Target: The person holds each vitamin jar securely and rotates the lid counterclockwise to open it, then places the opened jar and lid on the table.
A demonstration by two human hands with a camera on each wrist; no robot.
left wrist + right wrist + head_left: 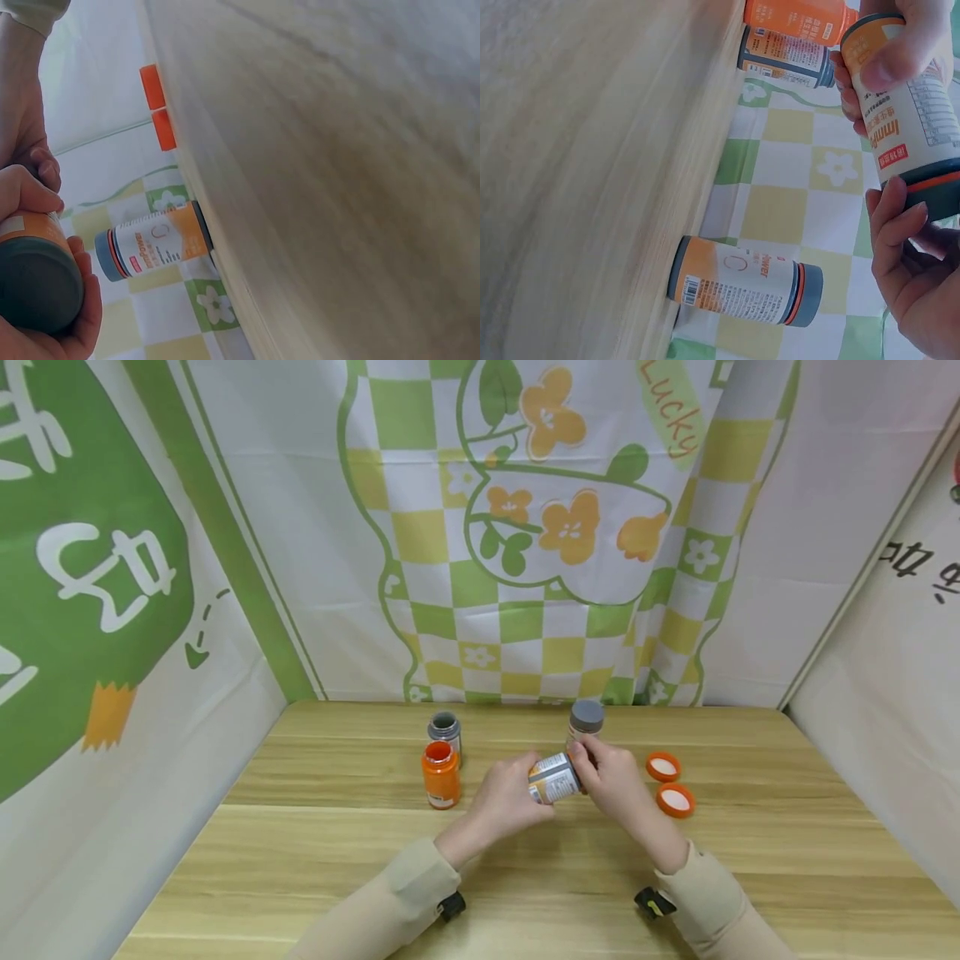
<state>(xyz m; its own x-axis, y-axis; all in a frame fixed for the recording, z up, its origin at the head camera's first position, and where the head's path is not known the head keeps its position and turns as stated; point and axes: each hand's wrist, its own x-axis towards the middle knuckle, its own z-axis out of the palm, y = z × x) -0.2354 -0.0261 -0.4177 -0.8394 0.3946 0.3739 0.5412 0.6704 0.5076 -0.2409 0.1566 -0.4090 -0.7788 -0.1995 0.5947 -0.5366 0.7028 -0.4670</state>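
A white, orange and grey supplement bottle [553,779] is held sideways between both hands above the table. My left hand [510,795] grips its body near the base, with the dark bottom showing in the left wrist view. At the other end, my right hand [611,777] has its fingers curled round the dark grey cap [936,196], which sits on the bottle. Just behind the right hand stands a similar capped bottle [585,717]. Left of the left hand, an uncapped orange bottle [441,777] stands in front of an uncapped grey bottle [446,727].
Two orange caps [663,766] lie with their white insides up on the wooden table [300,852], right of the right hand. A checkered curtain [525,635] hangs along the table's back edge, with printed cloth walls on both sides.
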